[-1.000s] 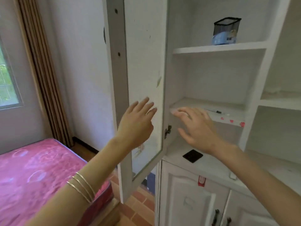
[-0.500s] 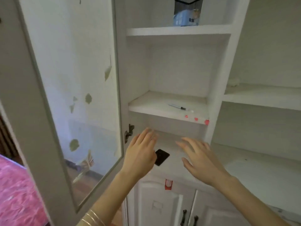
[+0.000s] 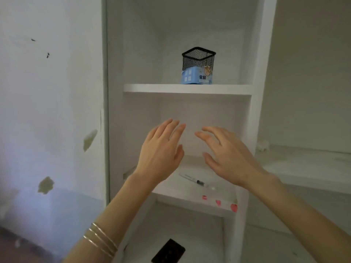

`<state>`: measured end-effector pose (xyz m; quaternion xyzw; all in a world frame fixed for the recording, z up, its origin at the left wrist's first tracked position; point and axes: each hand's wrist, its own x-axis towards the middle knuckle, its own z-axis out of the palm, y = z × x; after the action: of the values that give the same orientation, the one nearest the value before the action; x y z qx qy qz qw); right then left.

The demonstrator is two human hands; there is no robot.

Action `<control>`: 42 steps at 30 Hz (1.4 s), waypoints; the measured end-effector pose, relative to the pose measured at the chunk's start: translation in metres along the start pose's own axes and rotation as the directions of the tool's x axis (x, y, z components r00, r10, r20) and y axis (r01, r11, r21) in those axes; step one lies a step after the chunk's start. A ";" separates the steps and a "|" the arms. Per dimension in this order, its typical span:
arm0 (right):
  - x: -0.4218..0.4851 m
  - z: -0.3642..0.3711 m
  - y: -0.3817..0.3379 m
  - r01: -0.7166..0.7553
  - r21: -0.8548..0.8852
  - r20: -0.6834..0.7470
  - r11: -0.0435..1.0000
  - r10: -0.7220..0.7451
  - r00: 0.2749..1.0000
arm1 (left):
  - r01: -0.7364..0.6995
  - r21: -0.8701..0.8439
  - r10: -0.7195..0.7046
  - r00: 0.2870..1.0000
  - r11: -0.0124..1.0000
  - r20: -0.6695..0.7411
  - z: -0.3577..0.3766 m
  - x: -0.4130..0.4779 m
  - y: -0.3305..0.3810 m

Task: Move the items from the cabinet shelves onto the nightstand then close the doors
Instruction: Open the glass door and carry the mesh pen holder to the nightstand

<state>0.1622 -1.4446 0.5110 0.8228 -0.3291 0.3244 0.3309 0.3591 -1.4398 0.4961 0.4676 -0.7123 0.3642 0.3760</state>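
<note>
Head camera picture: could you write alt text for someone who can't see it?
Two bare open hands, left hand and right hand, reach into a white cabinet below a black mesh pen holder; a thin syringe-like pen lies beneath them.

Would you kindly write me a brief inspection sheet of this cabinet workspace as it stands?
Surface: white cabinet shelves, door open.
Job's things: mesh pen holder on upper shelf; syringe-like pen on middle shelf; black flat item on bottom ledge.
Clutter: red stickers on shelf edge.
Grippers: left hand and right hand open, holding nothing.
Cables: nothing seen.
Surroundings: stained glass door at left.
</note>
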 end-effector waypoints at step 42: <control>0.053 -0.028 0.031 -0.110 0.336 -0.071 0.936 0.141 0.987 | 0.361 -0.856 -0.459 0.872 0.369 0.170 -0.057 0.026 -0.028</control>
<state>0.1603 -1.4581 0.5769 0.8278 -0.3058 0.4338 0.1818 0.3894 -1.4084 0.5492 0.3560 -0.6374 -0.1288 0.6711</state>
